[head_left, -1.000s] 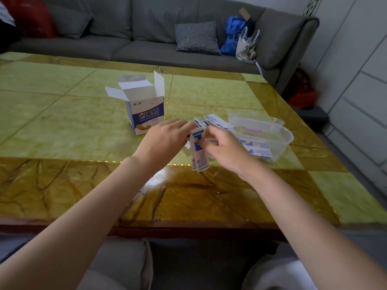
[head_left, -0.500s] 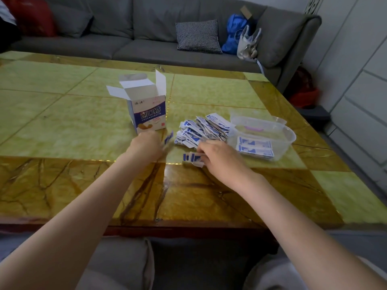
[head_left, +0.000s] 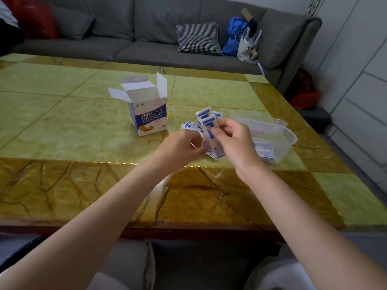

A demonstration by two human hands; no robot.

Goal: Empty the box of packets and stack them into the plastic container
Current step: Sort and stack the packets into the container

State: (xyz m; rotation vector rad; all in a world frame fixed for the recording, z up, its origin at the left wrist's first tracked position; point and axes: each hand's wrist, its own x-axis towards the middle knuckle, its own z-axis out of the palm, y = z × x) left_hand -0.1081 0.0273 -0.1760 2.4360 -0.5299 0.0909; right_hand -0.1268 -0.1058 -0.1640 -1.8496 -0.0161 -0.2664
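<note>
Cardboard comes first, going from nine o'clock across: the box (head_left: 149, 114) stands upright on the tabletop (head_left: 62, 126) at about eleven o'clock from the hands, flaps spread open. Its inside shows white, so it looks emptied, though its bottom is hidden. Next, the left hand (head_left: 182, 146) has its fingers curled at the lower edge of a small bunch of packets (head_left: 210, 132), and the right hand (head_left: 232, 141) pinches the same bunch from the three o'clock side, holding it upright above the tabletop. Behind the hands, loose packets (head_left: 188, 126) lie in a pile, mostly covered. At three o'clock sits the plastic container (head_left: 280, 141), touching nothing but the tabletop, with a few packets flat on its bottom. Judging by this, the emptying seems done and the stacking only begun: the held bunch and the pile have yet to go in.
</note>
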